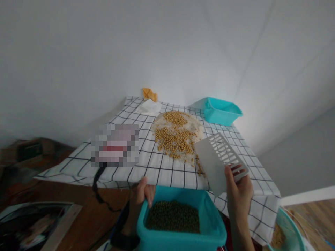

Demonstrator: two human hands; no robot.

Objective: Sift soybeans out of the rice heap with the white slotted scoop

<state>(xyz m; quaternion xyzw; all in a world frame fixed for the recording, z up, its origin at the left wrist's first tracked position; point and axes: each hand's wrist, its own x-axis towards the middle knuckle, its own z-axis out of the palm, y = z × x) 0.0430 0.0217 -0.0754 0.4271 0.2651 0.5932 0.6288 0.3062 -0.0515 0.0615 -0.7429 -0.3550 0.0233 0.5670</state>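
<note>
My right hand (pixel 239 190) is closed on the slotted end of a flat light-grey plastic scraper (pixel 209 160). The scraper is tilted, its far edge beside a spread of yellow soybeans (pixel 175 137) mixed with fine whitish grains on the checked tablecloth. At the table's front edge, my left hand (pixel 145 191) grips the left rim of a teal plastic bin (pixel 181 240). Small dark-green beans (pixel 174 216) cover the bin's bottom. Part of the left hand's fingers is hidden behind the rim.
A second teal bin (pixel 222 111) stands at the back right. On the left lies a blurred-out object (pixel 115 144) with a black cord (pixel 95 184). A white bag (pixel 149 107) and an orange cloth (pixel 149 94) lie at the back. A teal tub (pixel 291 226) stands at lower right.
</note>
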